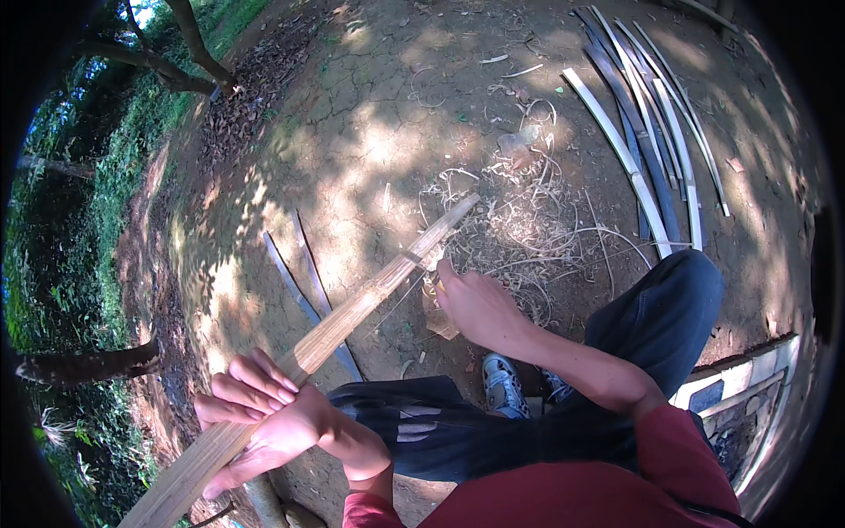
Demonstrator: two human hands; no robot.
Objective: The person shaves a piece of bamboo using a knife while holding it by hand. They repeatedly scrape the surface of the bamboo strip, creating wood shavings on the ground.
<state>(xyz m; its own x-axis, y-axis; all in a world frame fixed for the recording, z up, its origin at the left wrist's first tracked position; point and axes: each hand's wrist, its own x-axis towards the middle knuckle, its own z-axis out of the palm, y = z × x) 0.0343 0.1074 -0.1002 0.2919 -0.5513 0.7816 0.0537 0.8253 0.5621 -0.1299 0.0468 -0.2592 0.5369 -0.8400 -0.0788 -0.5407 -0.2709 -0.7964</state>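
Bamboo strip (352, 308): long axis lower-left to upper-right.
Left hand (255, 414): clenched round near end.
Right hand (475, 304): closed at mid-strip; contents hidden.

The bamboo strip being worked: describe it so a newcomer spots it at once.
From the bare dirt ground, look to its middle, where a long tan bamboo strip runs diagonally from lower left up toward the shavings. The left hand grips it and the right hand meets it higher up. Unlike the pale strips lying upper right, it is held off the ground.
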